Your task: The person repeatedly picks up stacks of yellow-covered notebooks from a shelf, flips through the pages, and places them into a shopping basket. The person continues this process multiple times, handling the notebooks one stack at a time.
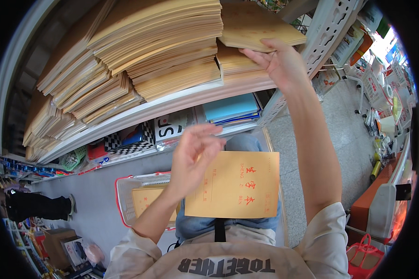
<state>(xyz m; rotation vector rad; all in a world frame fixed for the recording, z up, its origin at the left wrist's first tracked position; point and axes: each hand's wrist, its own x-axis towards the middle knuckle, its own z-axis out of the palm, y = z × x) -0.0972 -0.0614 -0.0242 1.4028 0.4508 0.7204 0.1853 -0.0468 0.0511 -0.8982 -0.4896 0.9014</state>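
Observation:
At the shelf's right end, my right hand (282, 64) grips the near edge of a thin stack of kraft-paper exercise books (262, 29), thumb above and fingers below. More kraft-covered books (241, 62) lie under it. My left hand (197, 153), blurred by motion, hovers over my lap with its fingers loosely bent and nothing seen in it. One tan exercise book (242, 186) with red printing rests across my thighs, its upper left partly behind that hand. Tall piles of similar books (160, 38) fill the shelf to the left.
On my left stands a white plastic basket (124, 202) with a red rim, holding tan booklets (139, 202). The lower shelf carries blue folders (232, 108) and a checkered box (148, 136). A perforated metal upright (330, 28) borders the shelf. A person's dark-trousered legs (38, 205) are at far left.

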